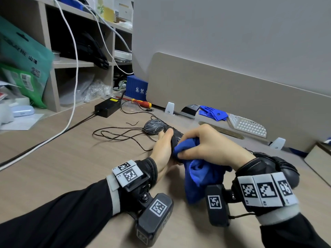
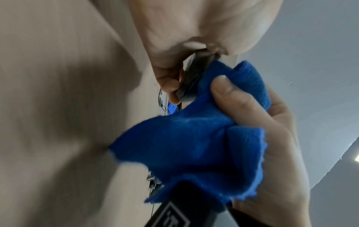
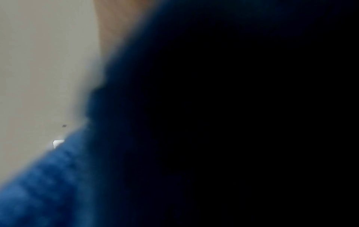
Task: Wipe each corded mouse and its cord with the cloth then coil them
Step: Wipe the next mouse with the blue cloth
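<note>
My left hand [image 1: 165, 140] grips a black corded mouse [image 1: 176, 138] just above the desk, fingers curled over its side. My right hand [image 1: 189, 149] clutches a bunched blue cloth [image 1: 198, 174] and presses it against that mouse. In the left wrist view the mouse [image 2: 191, 79] sits between my left fingers [image 2: 170, 86] and the cloth [image 2: 194, 145]. A second mouse with a white crackle pattern [image 1: 154, 127] lies just behind, its thin cord [image 1: 121, 133] loose on the desk. A third black mouse [image 1: 281, 167] with cord wound on it lies beside my right wrist. Blue cloth [image 3: 48, 184] fills the right wrist view.
A black power brick [image 1: 107, 106], a thick white cable [image 1: 75, 90] and a red-yellow screwdriver [image 1: 142, 103] lie at the back left. A grey divider panel [image 1: 232, 93] stands behind. A white perforated basket [image 1: 248, 125] and a cardboard box [image 1: 318, 162] are on the right.
</note>
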Demonstrator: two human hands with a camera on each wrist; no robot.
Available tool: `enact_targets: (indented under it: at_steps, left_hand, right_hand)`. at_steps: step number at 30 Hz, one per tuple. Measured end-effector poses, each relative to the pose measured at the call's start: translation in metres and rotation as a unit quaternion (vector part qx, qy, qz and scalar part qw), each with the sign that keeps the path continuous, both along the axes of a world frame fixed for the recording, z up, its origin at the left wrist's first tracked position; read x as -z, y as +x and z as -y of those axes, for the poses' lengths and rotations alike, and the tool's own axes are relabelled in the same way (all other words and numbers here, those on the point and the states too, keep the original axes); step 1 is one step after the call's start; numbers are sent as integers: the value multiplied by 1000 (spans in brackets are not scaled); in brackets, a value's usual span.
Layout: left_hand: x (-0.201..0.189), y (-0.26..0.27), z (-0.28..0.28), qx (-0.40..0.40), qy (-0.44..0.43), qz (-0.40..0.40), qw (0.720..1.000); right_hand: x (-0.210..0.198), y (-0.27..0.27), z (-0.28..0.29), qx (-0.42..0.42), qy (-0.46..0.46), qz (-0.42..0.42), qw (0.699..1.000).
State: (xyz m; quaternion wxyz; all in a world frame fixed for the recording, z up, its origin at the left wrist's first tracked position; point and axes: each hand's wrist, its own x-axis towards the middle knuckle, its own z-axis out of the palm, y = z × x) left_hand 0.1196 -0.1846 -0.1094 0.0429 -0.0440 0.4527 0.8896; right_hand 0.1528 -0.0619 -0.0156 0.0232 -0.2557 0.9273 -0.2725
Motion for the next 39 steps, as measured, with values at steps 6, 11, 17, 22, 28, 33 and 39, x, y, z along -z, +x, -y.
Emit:
enact_targets:
  at_steps: [6, 11, 17, 22, 28, 33, 39]
  left_hand:
    - [1, 0, 1, 48, -4, 0, 999]
    - [-4, -1, 11, 57, 17, 16, 998]
    - [-9, 4, 13, 34, 60, 51, 996]
    - [-11, 3, 16, 6, 74, 78, 994]
    - [-14, 7, 16, 25, 98, 71, 992]
    - [-14, 7, 19, 32, 109, 76, 991]
    - [-11, 4, 18, 15, 119, 93, 988]
  right_hand:
    - [8, -24, -34, 187, -90, -95, 974]
    - [-1, -25, -43, 195, -194, -93, 957]
    - [11, -14, -6, 15, -126, -77, 989]
    - [6, -8, -9, -77, -93, 33, 992]
    - [7, -12, -8, -29, -99, -64, 993]
    - [6, -9, -8, -45, -73, -33, 996]
    - [4, -7, -12, -32, -38, -31, 998]
